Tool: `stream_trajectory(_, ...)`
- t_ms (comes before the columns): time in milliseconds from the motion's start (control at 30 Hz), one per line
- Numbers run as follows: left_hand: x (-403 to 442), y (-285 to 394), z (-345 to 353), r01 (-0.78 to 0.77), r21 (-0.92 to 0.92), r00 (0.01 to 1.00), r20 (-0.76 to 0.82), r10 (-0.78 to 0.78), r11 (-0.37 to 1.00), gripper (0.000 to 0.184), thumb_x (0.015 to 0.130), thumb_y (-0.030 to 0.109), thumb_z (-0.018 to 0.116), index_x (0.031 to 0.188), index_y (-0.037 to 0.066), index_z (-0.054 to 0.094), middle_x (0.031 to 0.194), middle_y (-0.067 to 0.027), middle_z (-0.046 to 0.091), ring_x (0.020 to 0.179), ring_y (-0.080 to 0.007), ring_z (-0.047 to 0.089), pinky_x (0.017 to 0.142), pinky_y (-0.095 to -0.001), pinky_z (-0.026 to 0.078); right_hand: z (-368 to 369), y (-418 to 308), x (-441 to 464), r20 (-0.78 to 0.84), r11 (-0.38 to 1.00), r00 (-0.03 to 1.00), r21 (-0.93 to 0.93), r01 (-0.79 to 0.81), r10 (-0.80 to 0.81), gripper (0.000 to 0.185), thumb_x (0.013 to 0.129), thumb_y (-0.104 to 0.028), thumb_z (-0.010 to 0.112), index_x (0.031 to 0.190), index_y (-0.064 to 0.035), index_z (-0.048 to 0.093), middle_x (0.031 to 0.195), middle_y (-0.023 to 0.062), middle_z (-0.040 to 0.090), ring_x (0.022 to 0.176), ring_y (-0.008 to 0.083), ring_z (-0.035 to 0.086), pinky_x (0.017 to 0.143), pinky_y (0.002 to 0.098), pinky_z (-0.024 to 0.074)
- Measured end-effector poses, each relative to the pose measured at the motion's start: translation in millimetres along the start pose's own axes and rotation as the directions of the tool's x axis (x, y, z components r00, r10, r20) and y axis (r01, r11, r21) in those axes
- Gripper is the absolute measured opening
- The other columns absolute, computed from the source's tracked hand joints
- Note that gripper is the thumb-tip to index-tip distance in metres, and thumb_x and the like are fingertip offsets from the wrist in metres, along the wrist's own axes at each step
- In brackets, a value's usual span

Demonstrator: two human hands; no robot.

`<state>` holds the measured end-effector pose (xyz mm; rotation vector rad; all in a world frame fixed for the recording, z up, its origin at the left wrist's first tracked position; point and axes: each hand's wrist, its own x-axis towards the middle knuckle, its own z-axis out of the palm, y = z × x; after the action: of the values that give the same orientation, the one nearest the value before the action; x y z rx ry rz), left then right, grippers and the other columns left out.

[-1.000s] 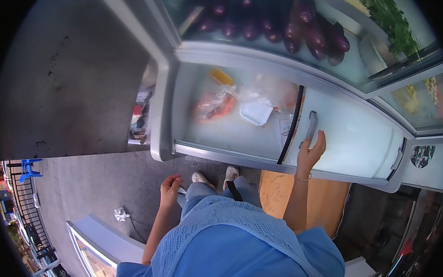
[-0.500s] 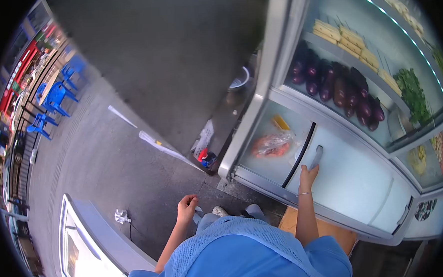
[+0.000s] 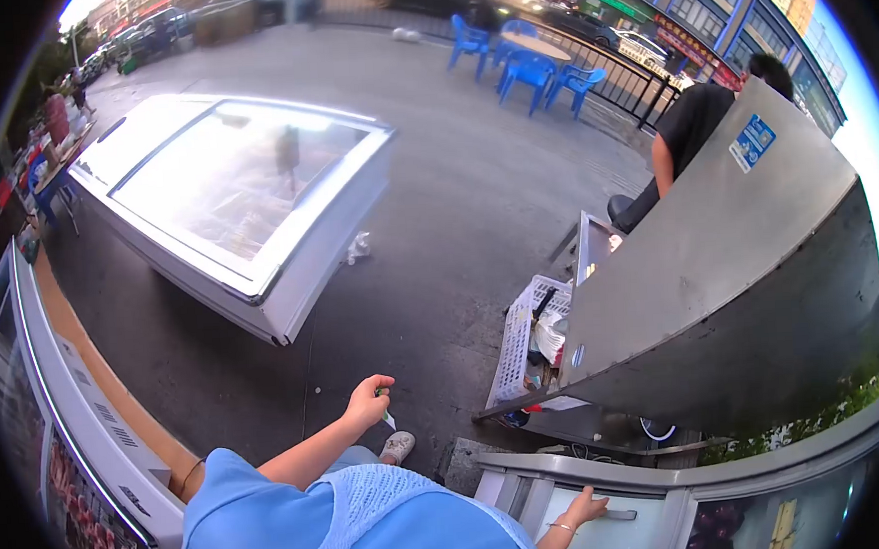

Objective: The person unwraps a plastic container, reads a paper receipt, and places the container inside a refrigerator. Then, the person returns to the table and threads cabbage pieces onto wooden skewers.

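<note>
1. In the head view, I have the right hand at the near end of the handle on the display case's pale sliding panel, low and right of centre. The fingers meet the handle, but I cannot tell whether they curl behind it.
2. To work it well, I would seat the fingers fully on the handle, pull or push along the panel's track rather than outward, and keep the knuckles off the metal frame.
3. The left hand is narrow, pinching a small white-and-green item over the paving; I cannot make out what it is. I would hold it well away from the panel's edge.
4. Around me, a large metal sheet rises beyond the case, limiting forward reach. A white basket sits near its foot, and a person in dark clothes is behind it. A glass-topped chest freezer stands ahead-left.
</note>
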<state>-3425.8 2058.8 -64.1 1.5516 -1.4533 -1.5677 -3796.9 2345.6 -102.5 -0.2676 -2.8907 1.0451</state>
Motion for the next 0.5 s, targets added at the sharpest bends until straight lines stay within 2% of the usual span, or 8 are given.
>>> stream_trajectory(67, -20.5, -18.9, -10.4, -0.091, 0.062, 0.994, -0.060, 0.094, 0.994, 0.047, 0.069, -0.006, 0.049, 0.112, 0.008, 0.058, 0.108, -0.0109, 0.052, 0.104, -0.0225, 0.051, 0.089, -0.0319, 0.041, 18.7, -43.5, -59.9, -0.039, 0.833, 0.838, 0.097, 0.545, -0.544, 0.060, 0.077, -0.005, 0.056, 0.132, 0.0032, 0.033, 0.135, 0.0263, 0.032, 0.127, 0.0332, 0.031, 0.101, 0.0450, 0.0316)
stream_trajectory(100, -32.0, -13.8, -16.6, -0.143, -0.008, 0.987, -0.076, 0.142, 0.990, 0.047, 0.069, -0.007, 0.049, 0.113, 0.008, 0.057, 0.112, -0.0113, 0.050, 0.108, -0.0235, 0.049, 0.092, -0.0324, 0.040, 16.6, -82.8, -99.7, 0.227, 0.812, 0.804, 0.369, 0.451, -0.550, 0.060, 0.080, -0.007, 0.057, 0.134, 0.0006, 0.033, 0.136, 0.0235, 0.032, 0.126, 0.0310, 0.034, 0.100, 0.0434, 0.0329)
stream_trajectory(133, -43.7, -9.1, -22.4, -0.191, -0.074, 0.979, -0.087, 0.185, 0.979, 0.047, 0.069, -0.007, 0.049, 0.113, 0.008, 0.057, 0.117, -0.0116, 0.048, 0.111, -0.0245, 0.048, 0.094, -0.0330, 0.038, 18.5, -114.2, -139.1, 0.493, 0.794, 0.660, 0.541, 0.277, -0.566, 0.057, 0.083, -0.010, 0.056, 0.134, -0.0010, 0.034, 0.136, 0.0197, 0.034, 0.124, 0.0286, 0.037, 0.100, 0.0422, 0.0344)
stream_trajectory(167, -50.5, -4.3, -30.1, -0.267, -0.097, 0.962, -0.093, 0.259, 0.959, 0.046, 0.071, -0.007, 0.049, 0.113, 0.008, 0.057, 0.121, -0.0121, 0.045, 0.114, -0.0249, 0.046, 0.095, -0.0334, 0.038, 20.7, -145.4, -178.3, 0.714, 0.813, 0.456, 0.581, 0.036, -0.531, 0.054, 0.086, -0.013, 0.056, 0.134, -0.0026, 0.034, 0.136, 0.0158, 0.036, 0.123, 0.0262, 0.039, 0.099, 0.0409, 0.0358)
stream_trajectory(200, -54.0, 2.6, -41.0, -0.347, -0.123, 0.936, -0.111, 0.334, 0.930, 0.044, 0.072, -0.006, 0.049, 0.113, 0.008, 0.056, 0.125, -0.0126, 0.041, 0.116, -0.0254, 0.045, 0.096, -0.0338, 0.037, 27.0, -164.7, -214.2, 0.861, 0.846, 0.153, 0.506, -0.167, -0.485, 0.049, 0.090, -0.016, 0.054, 0.134, -0.0032, 0.036, 0.135, 0.0108, 0.038, 0.122, 0.0237, 0.041, 0.098, 0.0400, 0.0374)
stream_trajectory(333, -64.2, 40.4, -117.7, -0.529, -0.187, 0.841, -0.244, 0.482, 0.828, 0.036, 0.079, 0.000, 0.049, 0.114, 0.007, 0.055, 0.131, -0.0134, 0.037, 0.123, -0.0257, 0.040, 0.098, -0.0337, 0.036, 32.8, -220.5, -364.0, 0.772, 0.933, -0.530, 0.339, -0.123, -0.351, 0.042, 0.093, -0.016, 0.050, 0.131, -0.0027, 0.038, 0.126, 0.0094, 0.047, 0.110, 0.0190, 0.052, 0.089, 0.0392, 0.0469)
stream_trajectory(433, -60.1, 30.2, -211.5, -0.542, -0.211, 0.811, -0.387, 0.440, 0.813, 0.036, 0.078, -0.001, 0.049, 0.113, 0.006, 0.055, 0.131, -0.0145, 0.038, 0.123, -0.0266, 0.041, 0.099, -0.0343, 0.035, 49.8, -245.2, -471.4, 0.694, 0.947, -0.650, 0.286, -0.146, -0.310, 0.033, 0.093, -0.018, 0.050, 0.120, -0.0002, 0.046, 0.107, 0.0090, 0.058, 0.093, 0.0193, 0.061, 0.082, 0.0356, 0.0521)
stream_trajectory(500, -56.7, -1.1, -282.0, -0.581, 0.012, 0.753, -0.370, 0.544, 0.813, 0.043, 0.078, 0.001, 0.050, 0.121, 0.006, 0.051, 0.134, -0.0162, 0.038, 0.123, -0.0279, 0.041, 0.099, -0.0349, 0.034, 58.0, -254.7, -553.3, 0.697, 0.940, -0.639, 0.311, -0.140, -0.325, 0.023, 0.093, -0.020, 0.051, 0.105, -0.0008, 0.054, 0.089, 0.0065, 0.062, 0.074, 0.0160, 0.064, 0.069, 0.0280, 0.0544)
